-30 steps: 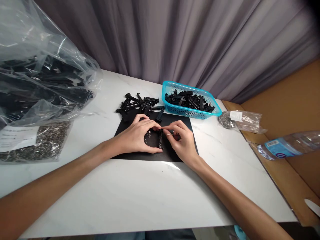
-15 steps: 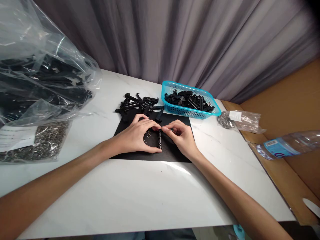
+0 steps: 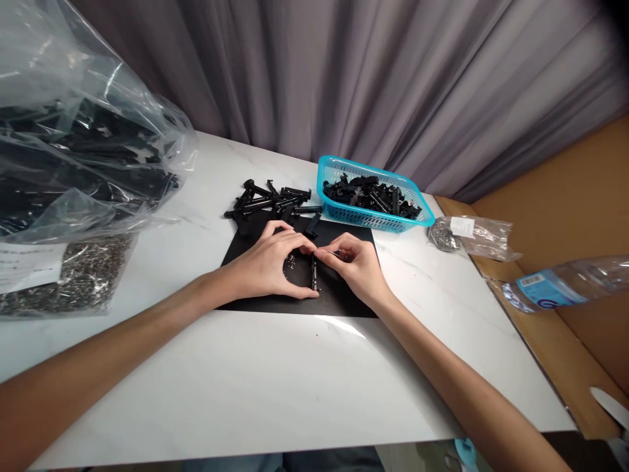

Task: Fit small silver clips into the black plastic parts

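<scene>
On a black mat [image 3: 344, 303], a slim black plastic part [image 3: 315, 272] stands lengthwise between the thumb and fingers of my left hand [image 3: 268, 265], gripped at its two ends. My right hand [image 3: 361, 265] is closed in a pinch at the part's far end, around a thin metallic tool [image 3: 338, 252] whose kind I cannot make out. The fingertips of both hands meet there and hide the tool's tip. Small brass-coloured pieces [image 3: 291, 261] lie on the mat inside the curve of my left hand.
Loose black plastic parts [image 3: 275, 202] are heaped behind the mat, beside a blue basket [image 3: 393, 226] of similar parts. Bags of small metal pieces lie left [image 3: 93, 275] and right [image 3: 445, 234]. A large clear bag [image 3: 98, 164] fills the left; a plastic bottle [image 3: 565, 286] lies right.
Both hands stay at the black part. My right fingertips have shifted slightly left, and more of the thin tool shows. The whole view has moved a little.
</scene>
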Demonstrator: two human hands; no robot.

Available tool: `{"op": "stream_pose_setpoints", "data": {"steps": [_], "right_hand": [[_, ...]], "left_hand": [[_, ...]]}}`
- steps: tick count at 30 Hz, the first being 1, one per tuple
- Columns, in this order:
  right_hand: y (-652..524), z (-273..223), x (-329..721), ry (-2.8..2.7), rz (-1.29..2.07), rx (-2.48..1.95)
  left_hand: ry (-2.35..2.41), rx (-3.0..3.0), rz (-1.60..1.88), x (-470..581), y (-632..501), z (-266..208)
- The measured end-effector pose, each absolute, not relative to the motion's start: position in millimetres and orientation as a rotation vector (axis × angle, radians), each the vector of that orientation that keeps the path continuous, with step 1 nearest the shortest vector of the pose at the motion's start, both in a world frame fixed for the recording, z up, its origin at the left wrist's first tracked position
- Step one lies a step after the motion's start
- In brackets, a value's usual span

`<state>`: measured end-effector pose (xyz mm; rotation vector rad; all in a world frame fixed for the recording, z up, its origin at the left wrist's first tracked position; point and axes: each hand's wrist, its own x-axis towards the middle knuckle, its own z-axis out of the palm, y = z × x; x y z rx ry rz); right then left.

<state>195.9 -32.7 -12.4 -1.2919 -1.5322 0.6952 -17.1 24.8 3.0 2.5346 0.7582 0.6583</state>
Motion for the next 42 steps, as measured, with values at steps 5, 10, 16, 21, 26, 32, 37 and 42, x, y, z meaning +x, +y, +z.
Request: {"op": "stream_pose_setpoints", "data": {"steps": [5, 10, 16, 21, 26, 32, 37, 42], "right_hand": [[-32, -9, 195, -1.542, 0.685, -1.366], [-33, -8, 192, -1.594, 0.618, -1.388], [-43, 6, 202, -1.623, 0.307, -1.327], [-49, 10, 207, -1.573, 0.451, -1.358], [-47, 2, 201, -1.436, 0.71, -1.188], [-44, -3, 196, -1.4, 0.782, -1.113], [-44, -6, 195, -1.42, 0.802, -1.087], [-44, -4, 195, -1.431, 0.836, -1.075]], "left_hand": [[0.725, 2.557, 0.668, -16, 28, 0], [0.733, 2.581, 0.657, -17, 28, 1], [0.703, 2.615, 0.709, -17, 27, 0], [0.667, 2.596, 0.718, -17, 28, 0], [0.675, 2.604, 0.696, -18, 27, 0], [0.677, 2.611, 0.685, -17, 27, 2], [0.687, 2.609, 0.678, -17, 26, 2], [0.7, 2.547, 0.707, -16, 26, 0]]}}
